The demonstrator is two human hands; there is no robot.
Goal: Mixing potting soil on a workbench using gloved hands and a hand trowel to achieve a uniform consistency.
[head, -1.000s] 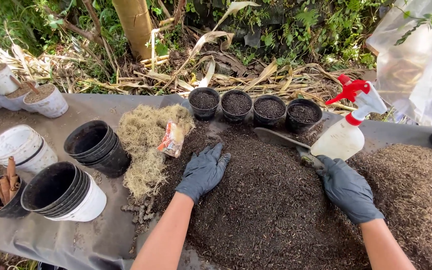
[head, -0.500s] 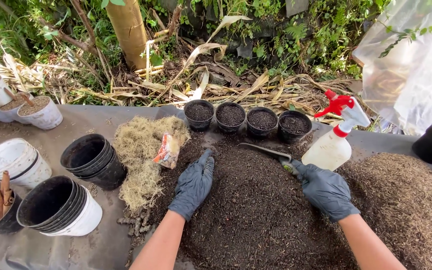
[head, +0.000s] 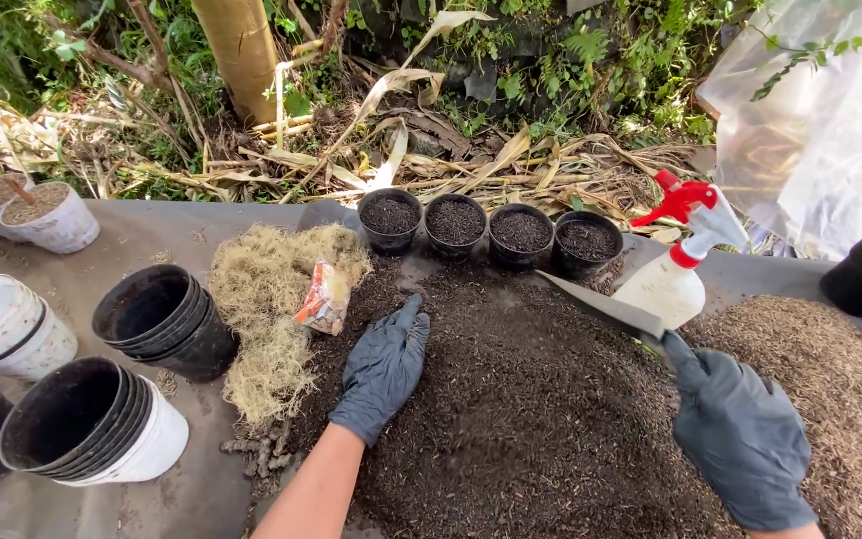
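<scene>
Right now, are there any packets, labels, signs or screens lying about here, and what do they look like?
Small packet: lies crumpled on the edge of the straw-coloured moss pile, just left of the dark soil heap and beyond the gloved left hand; orange and white with some print.
Clear plastic bag: hangs at upper right, behind the spray bottle; no label visible.
No signs or screens in view.
</scene>
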